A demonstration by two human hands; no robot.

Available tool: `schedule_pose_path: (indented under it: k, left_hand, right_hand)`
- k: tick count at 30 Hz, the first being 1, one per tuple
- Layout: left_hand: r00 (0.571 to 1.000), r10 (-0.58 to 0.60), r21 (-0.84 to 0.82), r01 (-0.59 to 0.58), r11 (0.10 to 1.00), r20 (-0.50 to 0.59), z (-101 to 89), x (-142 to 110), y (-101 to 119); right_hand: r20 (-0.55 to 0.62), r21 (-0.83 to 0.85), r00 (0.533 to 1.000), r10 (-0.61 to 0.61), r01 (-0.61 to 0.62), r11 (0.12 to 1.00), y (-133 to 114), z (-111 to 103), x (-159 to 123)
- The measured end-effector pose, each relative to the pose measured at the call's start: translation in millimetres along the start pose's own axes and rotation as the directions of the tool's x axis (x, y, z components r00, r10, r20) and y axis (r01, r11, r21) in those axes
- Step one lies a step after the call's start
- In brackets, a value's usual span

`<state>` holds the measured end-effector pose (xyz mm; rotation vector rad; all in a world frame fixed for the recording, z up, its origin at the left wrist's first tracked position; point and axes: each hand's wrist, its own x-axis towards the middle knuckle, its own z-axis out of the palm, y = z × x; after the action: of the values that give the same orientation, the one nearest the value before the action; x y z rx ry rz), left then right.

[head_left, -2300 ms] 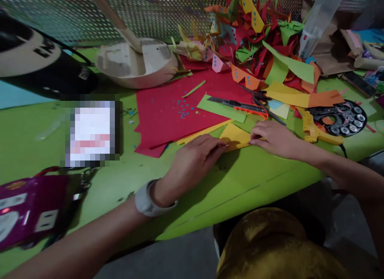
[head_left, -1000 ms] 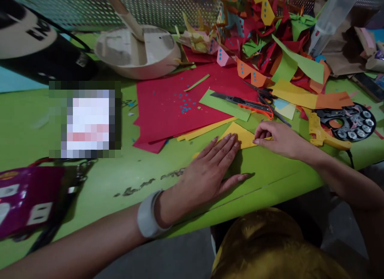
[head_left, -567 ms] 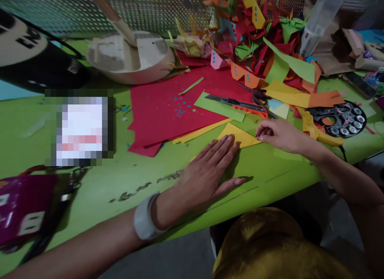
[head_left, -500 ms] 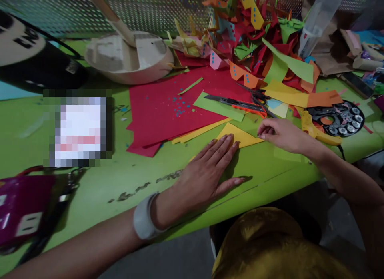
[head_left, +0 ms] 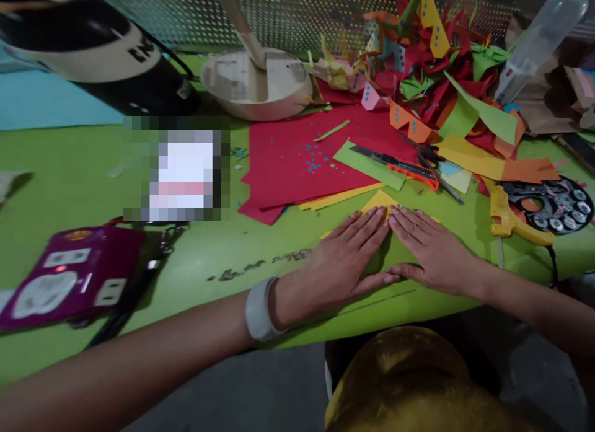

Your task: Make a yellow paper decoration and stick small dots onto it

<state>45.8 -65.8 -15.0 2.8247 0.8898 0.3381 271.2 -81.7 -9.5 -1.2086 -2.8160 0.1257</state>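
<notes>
A folded yellow paper triangle (head_left: 381, 199) lies on the green table (head_left: 93, 178) near its front edge. My left hand (head_left: 346, 261) lies flat on the paper's left part, fingers stretched out. My right hand (head_left: 430, 246) lies flat beside it on the right part, fingers spread. The two hands touch at the fingertips and thumbs and hide most of the paper; only its far tip shows. A white band sits on my left wrist.
Red sheets (head_left: 297, 165) and a green sheet with a utility knife (head_left: 395, 162) lie beyond the hands. Scissors (head_left: 430, 156), a yellow glue gun (head_left: 515, 224) and a pile of coloured paper scraps (head_left: 432, 66) lie right. A beige bowl (head_left: 255, 85) and magenta pouch (head_left: 69, 274) lie left.
My right hand has gone from pinching the paper's right corner to lying flat on it beside my left hand. The view has shifted, so everything sits further right.
</notes>
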Motion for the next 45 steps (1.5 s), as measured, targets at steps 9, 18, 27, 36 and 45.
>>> schedule_pose_path:
  k: [9, 18, 27, 36, 45]
  left_hand:
    - [1.0, 0.003, -0.017, -0.002, 1.0, 0.012, -1.5, -2, -1]
    - [0.998, 0.037, 0.025, -0.039, 0.999, 0.06, -5.6, -9, -10]
    - [0.999, -0.024, 0.138, 0.019, 0.99, 0.036, -12.4, -43, -17]
    - [0.987, -0.129, 0.09, 0.12, 0.989, 0.101, -31.5, -66, -31]
    - [0.845, -0.398, -0.36, 0.518, 0.776, 0.358, -72.7, 43, -8]
  right_hand:
    - [-0.015, -0.032, 1.0, 0.006, -0.006, 0.999, -3, -3, 0]
    - [-0.012, -0.066, 0.999, 0.049, -0.05, 0.997, 1, -4, -8]
    - [-0.001, -0.058, 0.997, 0.083, -0.083, 0.995, 9, -5, -19]
    - [-0.021, -0.04, 0.997, 0.08, -0.081, 0.996, 11, 1, -21]
    - [-0.032, -0.106, 0.998, 0.061, -0.065, 0.992, 8, -3, -19]
